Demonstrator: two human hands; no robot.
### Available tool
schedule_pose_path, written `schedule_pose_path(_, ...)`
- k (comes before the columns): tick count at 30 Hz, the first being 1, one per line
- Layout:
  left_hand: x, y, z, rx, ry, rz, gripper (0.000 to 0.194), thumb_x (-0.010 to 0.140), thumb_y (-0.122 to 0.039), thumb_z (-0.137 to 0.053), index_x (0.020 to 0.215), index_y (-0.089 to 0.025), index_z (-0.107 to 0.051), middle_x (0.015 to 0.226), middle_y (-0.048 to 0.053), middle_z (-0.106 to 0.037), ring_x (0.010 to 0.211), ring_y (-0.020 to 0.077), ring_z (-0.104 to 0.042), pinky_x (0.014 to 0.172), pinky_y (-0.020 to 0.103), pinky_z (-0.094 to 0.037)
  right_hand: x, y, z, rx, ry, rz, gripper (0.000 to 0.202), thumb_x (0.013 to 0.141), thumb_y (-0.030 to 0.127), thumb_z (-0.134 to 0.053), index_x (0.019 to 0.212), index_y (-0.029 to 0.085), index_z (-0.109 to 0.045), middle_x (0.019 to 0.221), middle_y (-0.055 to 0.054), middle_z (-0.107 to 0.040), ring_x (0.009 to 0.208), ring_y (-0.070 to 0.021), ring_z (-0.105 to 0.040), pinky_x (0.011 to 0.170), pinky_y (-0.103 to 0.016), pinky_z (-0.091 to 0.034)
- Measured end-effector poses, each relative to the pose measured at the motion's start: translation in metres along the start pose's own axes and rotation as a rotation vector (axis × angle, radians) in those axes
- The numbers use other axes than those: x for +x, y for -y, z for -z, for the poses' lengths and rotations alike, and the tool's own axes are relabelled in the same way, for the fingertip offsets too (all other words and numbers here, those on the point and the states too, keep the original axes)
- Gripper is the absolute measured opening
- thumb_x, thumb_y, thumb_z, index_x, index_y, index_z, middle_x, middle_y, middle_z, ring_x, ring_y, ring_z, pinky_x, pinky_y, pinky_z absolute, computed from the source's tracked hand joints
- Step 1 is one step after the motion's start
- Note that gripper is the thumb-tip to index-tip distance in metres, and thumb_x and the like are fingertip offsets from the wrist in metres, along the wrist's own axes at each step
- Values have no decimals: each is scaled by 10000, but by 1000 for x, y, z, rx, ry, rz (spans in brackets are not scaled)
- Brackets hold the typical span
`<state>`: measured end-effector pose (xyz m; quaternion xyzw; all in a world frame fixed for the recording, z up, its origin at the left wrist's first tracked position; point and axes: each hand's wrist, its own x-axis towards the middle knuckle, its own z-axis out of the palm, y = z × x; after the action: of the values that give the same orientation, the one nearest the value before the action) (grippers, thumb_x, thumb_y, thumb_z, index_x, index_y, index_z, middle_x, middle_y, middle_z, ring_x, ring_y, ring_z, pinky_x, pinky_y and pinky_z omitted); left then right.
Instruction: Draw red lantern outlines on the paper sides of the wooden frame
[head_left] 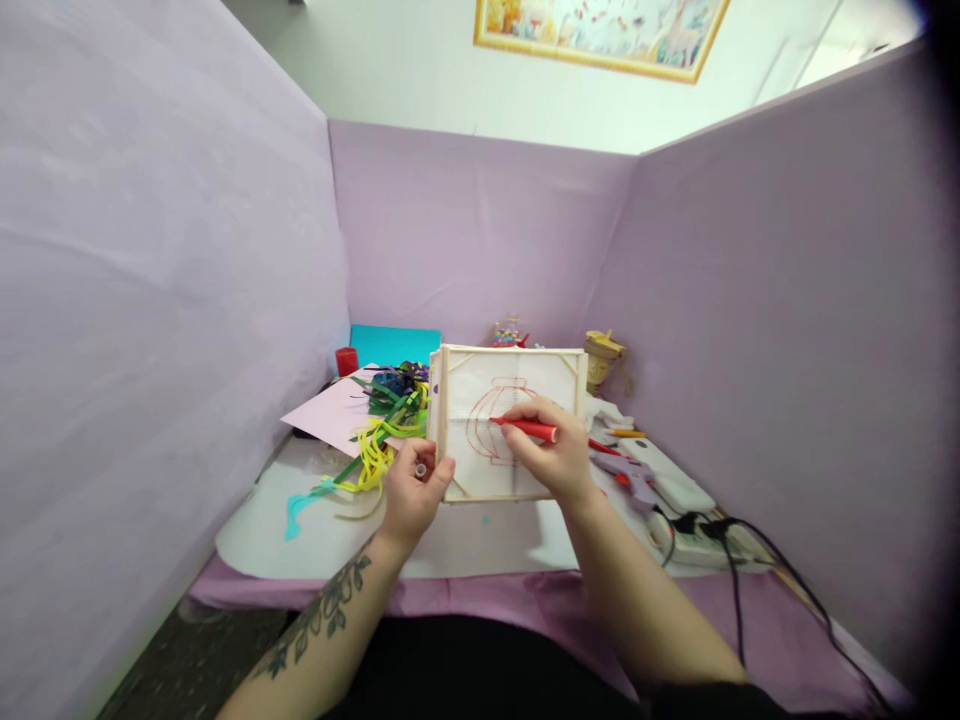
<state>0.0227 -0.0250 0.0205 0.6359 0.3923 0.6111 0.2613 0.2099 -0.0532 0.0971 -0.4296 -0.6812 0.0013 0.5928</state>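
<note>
A white panel with a pale wooden frame (465, 482) is held upright above the table, and a red lantern-like outline is drawn on it. My left hand (417, 488) grips the panel's lower left edge, with a small cap-like piece (421, 470) between its fingers. My right hand (551, 450) holds a red marker (534, 429) in a writing grip, its tip at the middle of the drawn outline. Whether the tip touches the surface is too small to tell.
Left of the panel lie yellow and green strips (375, 455), pink paper (326, 412) and a blue sheet (397, 345). On the right are a glue gun (630, 475), a power strip (701, 540) with black cables, and a yellowish pot (602, 360). Lilac partitions (480, 230) surround the table.
</note>
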Motion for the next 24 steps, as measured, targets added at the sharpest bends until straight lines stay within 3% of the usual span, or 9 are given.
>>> schedule_pose_path(24, 0, -2, 0, -8, -5, 15, 235, 746, -393, -642, 810, -193, -538, 641, -43, -513, 553, 103, -486, 538, 230, -397, -3, -1, 3, -32, 57, 110, 53, 776, 195, -608, 778, 207, -659, 718, -10, -670, 673, -152, -616, 691, -305, -490)
